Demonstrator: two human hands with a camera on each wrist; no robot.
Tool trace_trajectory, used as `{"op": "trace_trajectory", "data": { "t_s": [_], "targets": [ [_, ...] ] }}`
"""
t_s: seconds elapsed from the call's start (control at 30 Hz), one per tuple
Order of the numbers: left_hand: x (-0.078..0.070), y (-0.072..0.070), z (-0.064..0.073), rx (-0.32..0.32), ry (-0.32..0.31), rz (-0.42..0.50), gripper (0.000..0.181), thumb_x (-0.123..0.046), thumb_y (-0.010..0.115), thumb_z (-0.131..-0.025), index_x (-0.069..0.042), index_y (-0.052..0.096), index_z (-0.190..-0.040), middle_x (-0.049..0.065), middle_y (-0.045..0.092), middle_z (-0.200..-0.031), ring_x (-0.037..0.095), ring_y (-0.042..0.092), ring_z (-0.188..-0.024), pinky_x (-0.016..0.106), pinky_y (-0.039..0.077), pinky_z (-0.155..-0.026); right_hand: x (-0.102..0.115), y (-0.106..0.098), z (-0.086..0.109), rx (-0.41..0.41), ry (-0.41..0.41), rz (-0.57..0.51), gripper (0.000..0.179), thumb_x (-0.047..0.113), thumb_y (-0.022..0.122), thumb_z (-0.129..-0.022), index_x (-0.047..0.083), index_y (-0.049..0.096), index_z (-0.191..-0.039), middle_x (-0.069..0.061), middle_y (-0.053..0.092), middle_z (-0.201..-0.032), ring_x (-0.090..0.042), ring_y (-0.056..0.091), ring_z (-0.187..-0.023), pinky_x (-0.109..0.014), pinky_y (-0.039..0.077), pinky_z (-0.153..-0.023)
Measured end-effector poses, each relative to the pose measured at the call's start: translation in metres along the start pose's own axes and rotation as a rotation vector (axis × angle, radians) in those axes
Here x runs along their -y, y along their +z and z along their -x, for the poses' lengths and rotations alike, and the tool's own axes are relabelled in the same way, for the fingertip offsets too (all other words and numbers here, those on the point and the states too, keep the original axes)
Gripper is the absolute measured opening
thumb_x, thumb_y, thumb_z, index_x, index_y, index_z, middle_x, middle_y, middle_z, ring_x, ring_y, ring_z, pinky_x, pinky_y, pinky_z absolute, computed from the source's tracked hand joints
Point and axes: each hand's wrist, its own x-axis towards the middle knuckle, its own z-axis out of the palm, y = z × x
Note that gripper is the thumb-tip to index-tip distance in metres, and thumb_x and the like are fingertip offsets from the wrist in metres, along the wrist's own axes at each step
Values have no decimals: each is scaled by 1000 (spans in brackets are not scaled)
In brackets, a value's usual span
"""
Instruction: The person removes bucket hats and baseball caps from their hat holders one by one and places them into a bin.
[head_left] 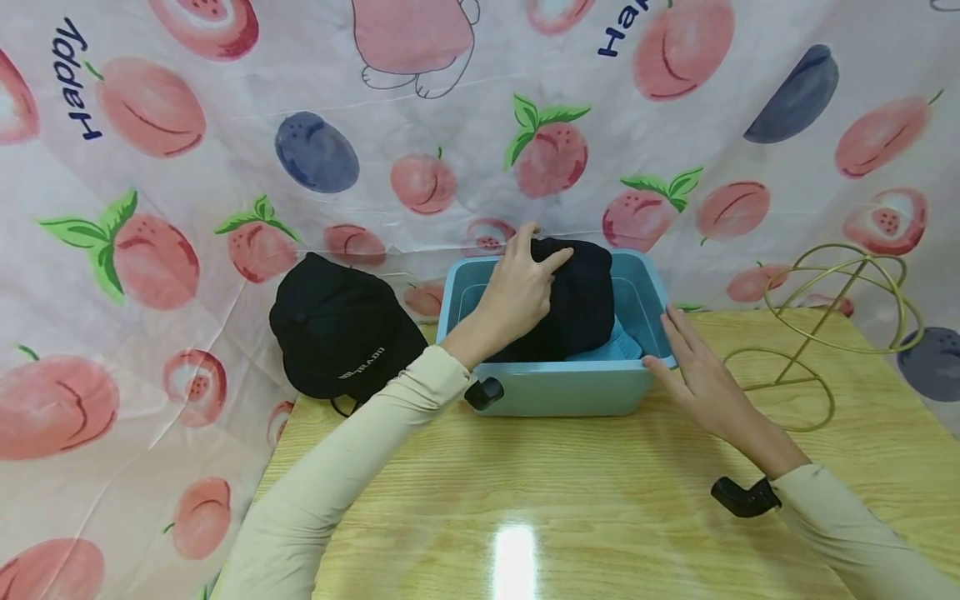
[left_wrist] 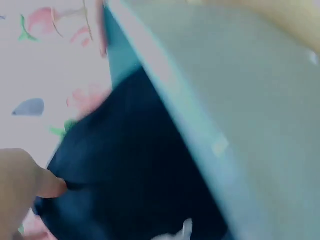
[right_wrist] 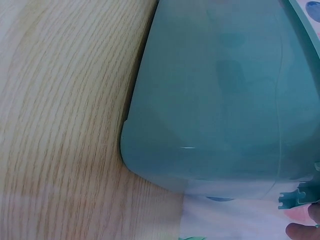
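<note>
A light blue plastic bin [head_left: 558, 390] stands on the wooden table [head_left: 525, 492], near its far edge. Inside lies a black cap [head_left: 588, 300] on top of something blue [head_left: 617, 345]. My left hand [head_left: 534, 260] reaches into the bin and presses on the cap with spread fingers. The left wrist view shows one fingertip [left_wrist: 47, 184] pushed into the dark fabric [left_wrist: 130, 165] beside the bin wall [left_wrist: 240, 100]. My right hand [head_left: 678, 350] lies flat, fingers straight, against the bin's right front rim. The right wrist view shows the bin's outer wall [right_wrist: 225, 100] up close.
A second black cap [head_left: 337, 333] lies left of the bin at the table's back left corner. A gold wire stand [head_left: 825, 333] rises at the right. A peach-print sheet [head_left: 225, 167] hangs behind and drapes down the left side.
</note>
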Motion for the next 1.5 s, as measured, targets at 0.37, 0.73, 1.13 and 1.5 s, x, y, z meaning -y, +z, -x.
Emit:
{"op": "trace_trajectory", "data": {
  "t_s": [0.37, 0.73, 1.13, 1.5],
  "targets": [
    [-12, 12, 6, 86, -89, 364, 30, -22, 66, -90, -16, 58, -118, 12, 29, -144, 29, 33, -130, 38, 45, -93, -1, -1, 3, -14, 7, -2, 68, 31, 49, -99, -2, 17, -150, -18, 9, -156, -36, 11, -141, -65, 20, -102],
    [26, 11, 6, 174, 89, 484, 37, 0, 57, -86, -14, 62, -120, 7, 42, -140, 21, 38, -128, 29, 41, -93, 0, 3, 2, -12, 3, 3, 68, 31, 49, -99, -2, 17, -149, -19, 10, -156, -36, 11, -142, -64, 20, -103],
    [47, 1, 10, 191, 119, 661, 45, 4, 58, -85, -15, 63, -125, 5, 48, -139, 11, 39, -128, 31, 43, -88, 1, 1, 2, -3, 13, 5, 69, 32, 49, -99, -1, 16, -150, -17, 9, -157, -36, 12, -142, -65, 22, -101],
    [26, 17, -2, 348, 120, 447, 54, -9, 62, -92, -18, 45, -142, 6, 31, -150, 21, 27, -138, 33, 35, -104, 0, 2, 0, -18, -1, -3, 68, 30, 50, -99, -1, 17, -150, -16, 8, -157, -35, 11, -142, -64, 20, -103]
  ]
}}
